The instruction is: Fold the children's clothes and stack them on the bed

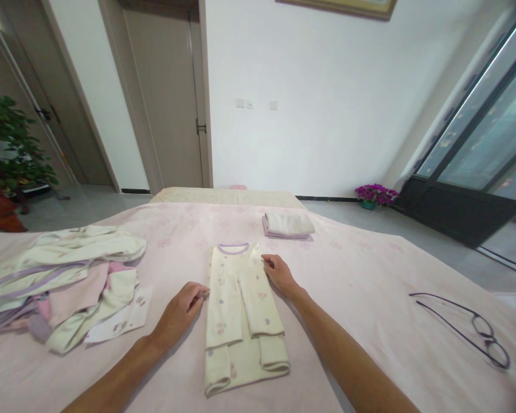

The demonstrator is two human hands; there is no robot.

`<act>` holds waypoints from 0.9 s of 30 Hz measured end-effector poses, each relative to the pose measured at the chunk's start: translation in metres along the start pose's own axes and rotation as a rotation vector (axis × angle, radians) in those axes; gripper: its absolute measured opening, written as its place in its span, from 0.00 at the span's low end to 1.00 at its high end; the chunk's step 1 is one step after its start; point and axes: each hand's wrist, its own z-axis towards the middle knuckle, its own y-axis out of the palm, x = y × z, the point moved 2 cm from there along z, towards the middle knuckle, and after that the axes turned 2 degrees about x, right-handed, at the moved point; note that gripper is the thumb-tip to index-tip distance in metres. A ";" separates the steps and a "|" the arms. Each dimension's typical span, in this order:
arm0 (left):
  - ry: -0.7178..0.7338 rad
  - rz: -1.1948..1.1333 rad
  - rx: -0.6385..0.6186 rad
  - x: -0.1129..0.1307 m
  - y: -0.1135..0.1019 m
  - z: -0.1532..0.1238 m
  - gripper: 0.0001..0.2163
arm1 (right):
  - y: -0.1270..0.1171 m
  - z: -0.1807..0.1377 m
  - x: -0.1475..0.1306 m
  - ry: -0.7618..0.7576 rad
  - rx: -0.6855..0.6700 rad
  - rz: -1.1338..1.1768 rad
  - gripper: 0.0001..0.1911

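Note:
A small cream shirt (226,292) with a purple neckline and faint printed shapes lies on the pink tablecloth. Its sleeves are folded inward over the body, with the cuffs doubled back near the hem. At the shirt's left edge, my left hand (188,303) is closed, thumb and fingertips pinched on the fabric's side. My right hand (279,272) is at the upper right edge by the shoulder, fingers curled together against the cloth there.
A loose heap of clothes (86,269) lies at the left, with a white printed sheet (124,318) beside it. A folded stack of cloth (288,223) sits beyond the shirt. Eyeglasses (477,330) rest at the right. The pink tablecloth (352,298) spreads beneath everything.

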 end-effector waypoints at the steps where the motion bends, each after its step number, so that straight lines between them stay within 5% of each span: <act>1: 0.034 0.010 -0.008 0.000 -0.003 -0.004 0.10 | -0.003 -0.006 -0.001 -0.010 -0.011 0.006 0.20; 6: 0.260 0.114 -0.044 0.002 -0.015 -0.022 0.13 | -0.022 -0.047 -0.013 -0.058 -0.075 0.093 0.21; 13: 0.489 0.269 -0.044 0.009 -0.013 -0.027 0.13 | -0.049 -0.097 -0.044 -0.328 -0.230 0.069 0.21; 27: 0.550 0.207 -0.083 0.021 -0.006 -0.023 0.07 | -0.054 -0.123 -0.048 -0.621 -0.237 -0.127 0.28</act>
